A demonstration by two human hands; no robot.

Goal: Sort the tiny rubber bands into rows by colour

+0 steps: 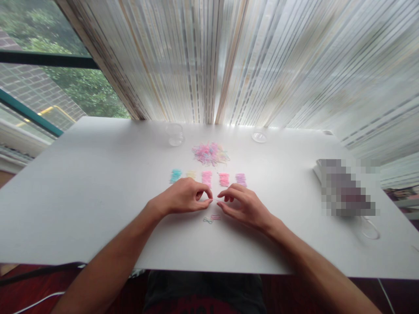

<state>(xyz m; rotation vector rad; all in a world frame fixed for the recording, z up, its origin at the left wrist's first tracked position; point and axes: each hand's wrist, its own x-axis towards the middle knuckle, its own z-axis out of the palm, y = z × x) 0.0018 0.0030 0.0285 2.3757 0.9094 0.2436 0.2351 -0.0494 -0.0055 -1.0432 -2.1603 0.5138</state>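
Observation:
My left hand (187,195) is closed in a pinch, thumb and index fingertips together over the white table. Whatever sits in that pinch is too small to make out. Facing it, my right hand (245,204) has its thumb and index finger slightly apart, the tips close to the left fingertips. Just below the hands lie a green loop (207,220) and a pink loop (215,217), like thin elastic bands. Beyond them runs a row of small piles: teal (176,175), yellow (190,174) partly behind my left hand, pink (206,178), coral (224,179) and purple (241,179).
A mixed heap of pastel bands (210,153) lies behind the row. Farther back stand a clear plastic container (175,135) and a clear round lid (259,137). A blurred-out device (347,187) with a white cable loop (371,229) rests at right. Striped curtains (183,61) border the table's far edge.

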